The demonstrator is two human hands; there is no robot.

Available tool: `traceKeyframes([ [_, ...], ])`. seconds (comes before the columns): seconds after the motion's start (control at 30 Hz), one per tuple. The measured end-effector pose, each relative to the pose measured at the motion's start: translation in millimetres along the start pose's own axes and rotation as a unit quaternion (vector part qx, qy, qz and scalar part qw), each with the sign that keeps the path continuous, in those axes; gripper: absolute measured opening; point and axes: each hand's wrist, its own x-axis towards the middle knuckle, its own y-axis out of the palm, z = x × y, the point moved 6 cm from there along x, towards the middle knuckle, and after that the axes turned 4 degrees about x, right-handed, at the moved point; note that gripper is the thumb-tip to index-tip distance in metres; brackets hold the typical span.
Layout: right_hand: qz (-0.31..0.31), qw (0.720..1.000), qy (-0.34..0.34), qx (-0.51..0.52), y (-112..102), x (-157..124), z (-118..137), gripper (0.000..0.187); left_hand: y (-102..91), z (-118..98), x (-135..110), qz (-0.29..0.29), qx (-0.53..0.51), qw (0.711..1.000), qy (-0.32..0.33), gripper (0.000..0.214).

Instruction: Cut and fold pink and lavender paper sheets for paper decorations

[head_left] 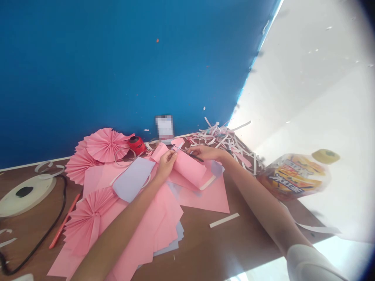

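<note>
My left hand [167,162] is closed on the edge of a curled sheet of pink paper [190,169]. On the far side of that sheet, my right hand [204,152] is closed round a pair of scissors [195,157] with a dark handle. Their thin blades point left, towards my left fingers, at the paper's far edge. More pink sheets [205,199] lie under the curled one. By my left wrist rests a pale lilac sheet [133,179]. A stack of pink paper [155,230] spreads under my left forearm.
Folded pink paper fans [109,144] lie at the left, near a red round object [137,145]. Paper strips [222,136] heap up at the back right. A labelled drink bottle [295,175] is beside my right arm. A red stick-like tool [65,220] and black cable [49,230] lie left.
</note>
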Motion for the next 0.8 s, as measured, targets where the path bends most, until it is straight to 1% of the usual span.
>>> traceKeyframes([
  [0.17, -0.019, 1.0, 0.0, -0.006, -5.4, 1.0, -4.9, 0.029, -2.4, 2.0, 0.1, -0.012, 0.003, 1.0, -0.012, 0.028],
  [0.33, -0.029, 0.999, 0.004, -0.024, -7.8, 0.2, -5.2, 0.03, -1.0, 1.4, 0.5, 0.004, 0.003, 1.0, 0.002, 0.027],
  [0.57, -0.031, 0.999, 0.011, -0.037, -8.8, -0.3, -5.5, 0.031, -1.7, 0.9, 0.4, -0.006, 0.014, 1.0, 0.005, 0.031],
  [0.8, -0.023, 0.999, 0.021, -0.025, -9.1, -0.2, -7.7, 0.033, -1.2, 0.3, 0.3, 0.0, 0.013, 1.0, 0.014, 0.028],
])
